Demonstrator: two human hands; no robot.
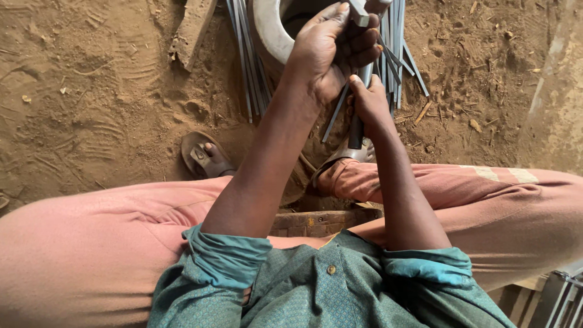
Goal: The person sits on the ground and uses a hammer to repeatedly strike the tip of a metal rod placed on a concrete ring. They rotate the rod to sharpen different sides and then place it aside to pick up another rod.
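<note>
My left hand reaches forward and closes around several thin grey metal strips and a grey metal piece at the top edge of the view. It rests against the rim of a round pale metal vessel. Just below it, my right hand grips a dark rod-like handle that runs upright from near my foot up to the left hand. The handle's upper end is hidden behind the left fingers.
More thin grey strips lie on the sandy ground beside the vessel. A wooden block lies at the upper left. My sandalled foot rests on the dirt. A wooden seat shows between my legs. Metal bars sit at the bottom right.
</note>
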